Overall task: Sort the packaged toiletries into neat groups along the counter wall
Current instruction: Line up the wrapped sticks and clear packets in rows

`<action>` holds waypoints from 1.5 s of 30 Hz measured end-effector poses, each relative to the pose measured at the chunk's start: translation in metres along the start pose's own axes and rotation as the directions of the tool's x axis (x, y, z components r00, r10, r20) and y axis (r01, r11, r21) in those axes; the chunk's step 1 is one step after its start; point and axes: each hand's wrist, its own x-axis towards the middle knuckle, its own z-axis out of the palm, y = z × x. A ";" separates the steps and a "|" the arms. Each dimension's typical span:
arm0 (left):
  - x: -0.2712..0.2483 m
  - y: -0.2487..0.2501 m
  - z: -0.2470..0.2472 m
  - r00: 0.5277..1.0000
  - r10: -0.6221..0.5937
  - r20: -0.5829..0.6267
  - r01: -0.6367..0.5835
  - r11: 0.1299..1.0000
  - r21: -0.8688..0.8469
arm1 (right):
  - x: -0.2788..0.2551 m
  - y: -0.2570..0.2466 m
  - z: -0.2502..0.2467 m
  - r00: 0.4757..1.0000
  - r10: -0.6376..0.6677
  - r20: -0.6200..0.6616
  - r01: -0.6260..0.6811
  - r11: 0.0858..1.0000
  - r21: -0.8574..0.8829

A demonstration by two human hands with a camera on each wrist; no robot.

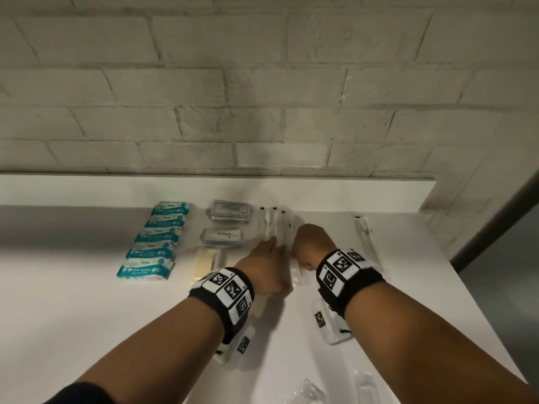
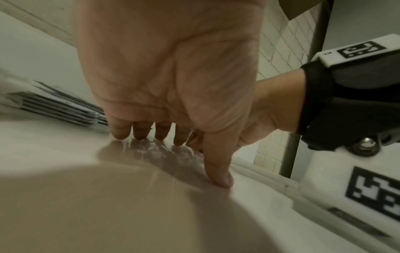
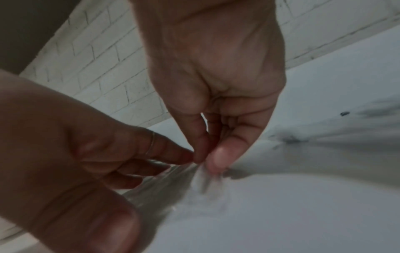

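Head view: clear crinkly plastic sleeves with white toothbrushes (image 1: 275, 228) lying side by side on the smooth white counter (image 1: 87, 301) close to the far brick wall (image 1: 262, 97), right of the stacked grey sachets (image 1: 230, 212) and the column of teal wipe packs (image 1: 157, 237). Left hand (image 1: 267, 263) flat on the sleeves, fingers (image 2: 138, 131) straight and together, thumb down; right hand (image 1: 313, 240) pinching the film, thumb (image 3: 218, 157) against fingertips. Bare counter near; right edge close, another sleeved brush (image 1: 364, 237) alongside.

A white counter (image 1: 87, 301) runs along the brick wall. On it lie five teal wrapped packets (image 1: 154, 243) in a row, grey sachets (image 1: 230, 214), and clear-wrapped toothbrushes (image 1: 275, 225).
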 end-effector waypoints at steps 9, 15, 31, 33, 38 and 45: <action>-0.004 0.002 -0.003 0.998 -0.043 0.040 0.045 0.996 -0.074 | 0.001 0.020 -0.028 0.991 -0.083 -0.108 0.077 0.996 -0.054; 0.013 0.006 0.005 0.998 -0.053 0.043 0.054 0.998 -0.036 | -0.012 0.068 -0.070 0.982 0.118 -0.150 -0.122 0.992 -0.017; 0.017 0.002 0.016 1.000 0.010 -0.025 -0.012 0.997 -0.072 | 0.012 0.020 -0.017 0.998 0.015 -0.067 -0.013 1.000 0.023; 0.019 -0.001 0.017 0.999 0.020 -0.032 -0.022 0.997 -0.069 | 0.015 0.015 -0.011 0.998 -0.018 -0.064 0.019 1.000 0.013; 0.016 0.003 0.013 1.000 -0.010 -0.009 0.009 0.997 -0.078 | 0.019 0.033 -0.020 0.991 -0.051 -0.123 0.037 0.993 -0.116; 0.012 0.013 0.014 0.997 0.047 0.065 -0.045 0.998 -0.035 | -0.012 0.104 -0.065 0.939 0.257 -0.228 -0.307 0.926 -0.222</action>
